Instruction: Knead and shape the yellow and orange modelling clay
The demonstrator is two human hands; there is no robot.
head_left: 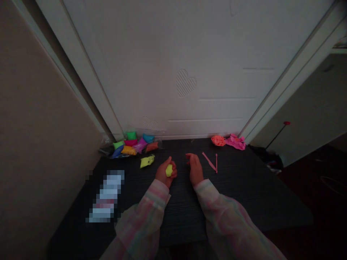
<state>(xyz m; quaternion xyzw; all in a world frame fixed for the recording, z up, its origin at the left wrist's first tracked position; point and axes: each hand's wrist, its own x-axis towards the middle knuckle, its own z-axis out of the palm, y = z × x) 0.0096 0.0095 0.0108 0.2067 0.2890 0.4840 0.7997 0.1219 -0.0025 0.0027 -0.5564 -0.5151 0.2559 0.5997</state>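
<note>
A lump of yellow modelling clay (pixel 169 170) sits in my left hand (pixel 164 172), whose fingers curl round it above the dark table. To its right, my right hand (pixel 195 169) is held apart from it, fingers slightly bent and nothing visible in them. Just beyond my left hand lies a yellow clay packet (pixel 147 161), crumpled at one end. Two thin pink plastic modelling tools (pixel 213 163) lie on the table right of my right hand, their near ends meeting in a V.
Several colourful clay packets (pixel 129 149) in clear plastic lie at the back left. An orange clay piece (pixel 218 141) and a crumpled pink piece (pixel 235 142) lie at the back right. A blurred-out object (pixel 107 196) is on the left of the dark table (pixel 244 202), which meets a white door (pixel 217 47).
</note>
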